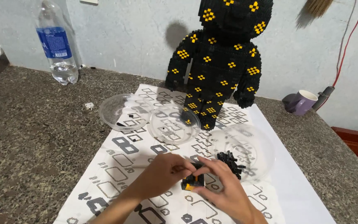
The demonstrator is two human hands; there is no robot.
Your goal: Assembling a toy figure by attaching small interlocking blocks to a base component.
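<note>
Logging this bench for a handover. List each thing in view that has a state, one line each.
left hand: gripping the small block assembly
right hand: pinching the same assembly
small block assembly: held over the instruction sheet, unfinished
brick figure: upright
water bottle: upright, nearly empty
right clear bowl: holds loose black pieces
middle clear bowl: almost empty
purple mug: upright

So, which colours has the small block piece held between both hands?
Black with some orange-yellow, on the small brick block; the head view shows it.
</note>
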